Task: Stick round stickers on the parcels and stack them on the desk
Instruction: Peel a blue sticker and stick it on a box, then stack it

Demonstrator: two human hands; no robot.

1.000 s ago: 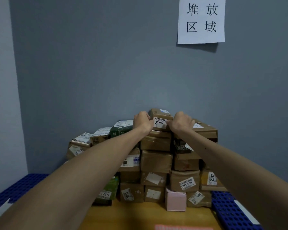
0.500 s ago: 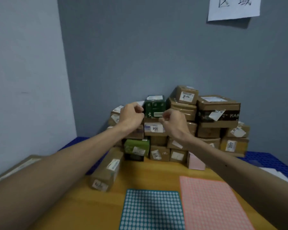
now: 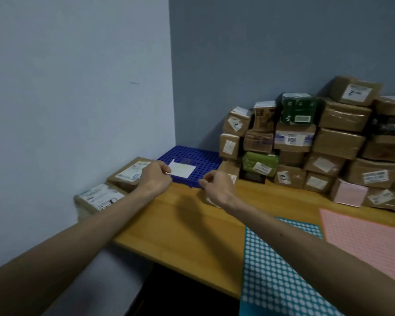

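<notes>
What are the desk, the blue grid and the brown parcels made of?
Desk: seemingly wood or veneer, smooth honey finish, faint grain. Blue grid: probably moulded plastic, uniform colour, regular square holes. Brown parcels: cardboard, some wrapped in glossy tape that shines and wrinkles.

your desk (image 3: 192,226) is smooth wood with a soft sheen. the parcels (image 3: 342,142) are brown cardboard, glossy where taped. the blue grid panel (image 3: 205,156) is plastic. the teal sticker sheet (image 3: 271,270) and pink sticker sheet (image 3: 363,236) are paper.
</notes>
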